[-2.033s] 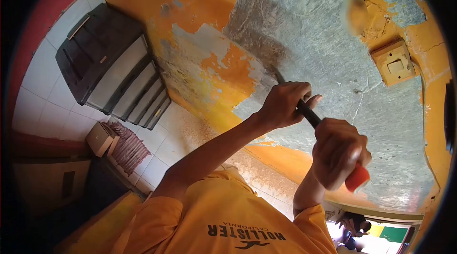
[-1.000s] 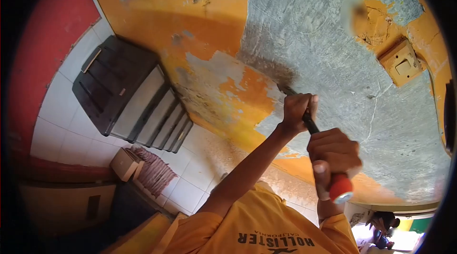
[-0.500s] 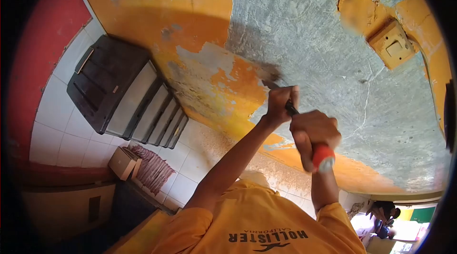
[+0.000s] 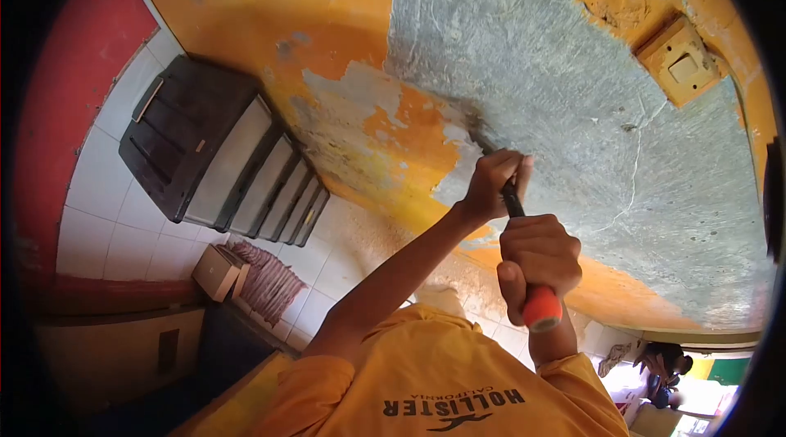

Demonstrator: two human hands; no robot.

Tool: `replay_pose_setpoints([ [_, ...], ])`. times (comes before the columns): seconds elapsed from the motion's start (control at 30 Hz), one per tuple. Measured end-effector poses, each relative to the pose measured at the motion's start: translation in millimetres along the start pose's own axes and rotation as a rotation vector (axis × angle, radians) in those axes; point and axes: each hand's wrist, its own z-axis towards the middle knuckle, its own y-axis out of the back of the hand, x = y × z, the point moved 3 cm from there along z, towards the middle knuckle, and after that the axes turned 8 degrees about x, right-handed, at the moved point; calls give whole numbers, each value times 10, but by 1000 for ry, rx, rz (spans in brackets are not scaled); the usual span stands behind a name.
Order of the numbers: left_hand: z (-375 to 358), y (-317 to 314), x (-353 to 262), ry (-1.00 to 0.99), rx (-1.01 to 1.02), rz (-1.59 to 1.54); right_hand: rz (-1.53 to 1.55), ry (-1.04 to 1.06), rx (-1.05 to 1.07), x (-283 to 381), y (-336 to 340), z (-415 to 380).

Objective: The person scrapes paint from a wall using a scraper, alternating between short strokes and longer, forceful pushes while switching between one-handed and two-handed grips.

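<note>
A long scraper with a dark shaft and a red handle end (image 4: 543, 308) slants up to the wall (image 4: 524, 77). My left hand (image 4: 493, 183) is closed round its dark shaft near the front. Behind it, my right hand (image 4: 542, 255) wraps round the handle, the red end sticking out below the fist. The scraper's dark tip meets the wall at the ragged border between bare grey plaster and orange paint (image 4: 409, 126); the exact shape of the tip is blurred.
A dark drawer unit (image 4: 221, 150) stands on the tiled floor at left, with a cardboard box (image 4: 219, 272) and a ribbed mat (image 4: 266, 281) nearby. A yellowed wall switch (image 4: 681, 62) sits at upper right. Debris litters the floor along the wall. Another person (image 4: 661, 371) is at far lower right.
Both hands and the scraper have shifted slightly; the right hand is a little lower, more shaft shows between the hands, and the tool stands steeper. The view has moved slightly.
</note>
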Motion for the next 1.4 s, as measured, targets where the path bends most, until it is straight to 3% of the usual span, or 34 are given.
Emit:
replay_pose_setpoints([
  [0.03, 4, -29, -29, 15, -71, -63, 117, 58, -55, 46, -12, 46],
  [0.1, -277, -83, 382, 57, 31, -39, -304, -62, 94, -322, -73, -137],
  [0.13, -504, -109, 675, 77, 83, -27, -255, -159, 92, -583, -165, -297],
  [0.17, -817, -168, 1001, 329, 245, -44, -207, -255, 85, -842, -258, -460],
  [0.2, -1021, -199, 1069, 329, 272, -34, 104, -380, -2, -1122, -392, -655],
  [0.27, -1220, -234, 1130, 321, 310, -1, -47, -139, 95, -1061, -574, -841],
  [0.33, -1057, -240, 698, 277, 192, -44, 143, -87, -69, -631, -446, -623],
  [0.43, -469, -103, 131, 101, 54, 22, 157, 21, -119, -184, -118, -369],
  [0.53, -256, -90, 230, -18, 58, 73, 186, 118, -120, -235, -126, -288],
  [0.6, -634, -121, 617, 165, 83, 100, 46, -3, -148, -639, -288, -534],
  [0.67, -1595, -270, 1385, 638, 364, -136, 35, -393, -75, -1154, -628, -1109],
  [0.77, -2479, -193, 1271, 266, 567, 72, 210, -463, 57, -1144, -1046, -1632],
  [0.8, -2666, -171, 1181, 245, 594, 50, 313, -484, 177, -1005, -1034, -1648],
  [0.87, -2788, 3, 1164, 499, 636, 138, 283, -431, 266, -831, -966, -1708],
  [0.9, -2794, 83, 1169, 620, 650, 184, 424, -544, 190, -823, -956, -1819],
  [1.0, -2618, 202, 1149, 375, 484, 417, 1107, -993, -116, -797, -1084, -2448],
  [1.07, -2490, 162, 1125, 282, 559, 462, 964, -1277, 19, -840, -1135, -2742],
  [1.13, -2414, 59, 1040, 230, 556, 528, 723, -1293, 70, -759, -1013, -2639],
  [1.17, -2378, -20, 1021, 236, 489, 483, 603, -1272, 30, -716, -965, -2611],
  [1.27, -2106, -216, 885, 257, 343, 270, -63, -932, 289, -520, -492, -2130],
  [1.33, -1839, -288, 733, 253, 227, 250, -92, -777, 321, -323, -166, -1581],
  [1.4, -1585, -330, 598, 264, 81, 232, -38, -824, 365, -18, 48, -1060],
])
